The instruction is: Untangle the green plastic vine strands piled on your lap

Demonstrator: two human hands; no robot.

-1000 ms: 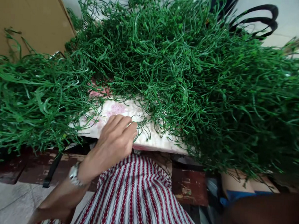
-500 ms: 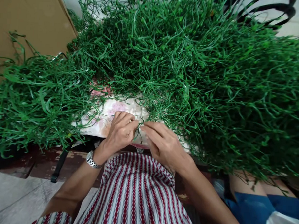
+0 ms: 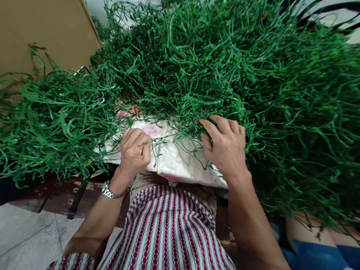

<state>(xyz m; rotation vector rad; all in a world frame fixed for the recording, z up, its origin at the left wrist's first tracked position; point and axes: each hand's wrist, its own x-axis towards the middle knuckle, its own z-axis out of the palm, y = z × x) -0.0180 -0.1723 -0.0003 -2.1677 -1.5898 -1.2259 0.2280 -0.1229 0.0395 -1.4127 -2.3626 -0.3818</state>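
Note:
My left hand is closed over the pale, pink-stained cloth-like surface in front of my body. From its thumb side pokes a thin green stem, pinched in the fingers. My right hand lies palm down with fingers apart, at the near edge of the big heap of curly green stems. Its fingertips touch or dip into loose stems there, and I see nothing gripped between them. Close to my left hand lies a smaller heap of green stems.
A tall brown cardboard panel stands at the back left. Black straps curl at the top right. Below the surface are worn dark red boards. Another person's bare leg and blue clothing show at the lower right.
My hands, close together before, have parted. The right one has moved up and right to the heap and spread its fingers; the left stays closed, slightly further left.

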